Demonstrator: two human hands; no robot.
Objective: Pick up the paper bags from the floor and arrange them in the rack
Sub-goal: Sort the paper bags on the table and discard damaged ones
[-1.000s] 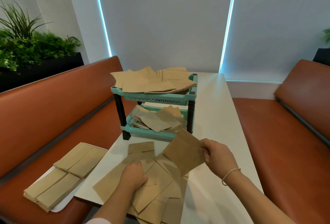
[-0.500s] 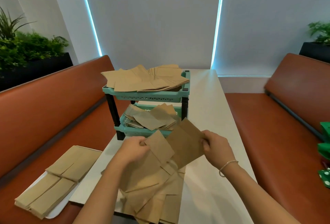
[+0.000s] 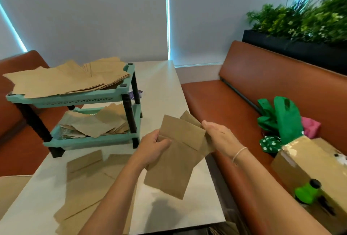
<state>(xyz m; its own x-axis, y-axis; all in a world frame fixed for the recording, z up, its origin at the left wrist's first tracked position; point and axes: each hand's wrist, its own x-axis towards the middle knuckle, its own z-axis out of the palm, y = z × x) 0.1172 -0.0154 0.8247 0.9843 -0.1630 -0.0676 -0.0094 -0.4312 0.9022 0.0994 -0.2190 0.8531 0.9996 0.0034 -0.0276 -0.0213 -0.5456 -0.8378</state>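
Observation:
My left hand (image 3: 154,148) grips a small stack of brown paper bags (image 3: 174,161) above the white table (image 3: 165,88). My right hand (image 3: 219,137) lies with straight fingers against the stack's right edge. A teal two-tier rack (image 3: 84,101) stands on the table to the left of my hands. A spread of paper bags (image 3: 65,79) covers its top shelf, and more bags (image 3: 93,124) lie in the lower shelf. Several loose bags (image 3: 88,178) lie flat on the table near its front left, partly hidden by my left forearm.
An orange bench (image 3: 234,103) runs along the table's right side. On it sit a cardboard box (image 3: 309,163), green fabric (image 3: 281,118), a pink item (image 3: 309,127) and a green-capped object (image 3: 306,193). A planter with greenery (image 3: 300,19) stands behind the bench back.
My left hand lifted a bag off the table pile and brought it against the bag in my right hand. My right hand's fingers straightened. The view swung to the right.

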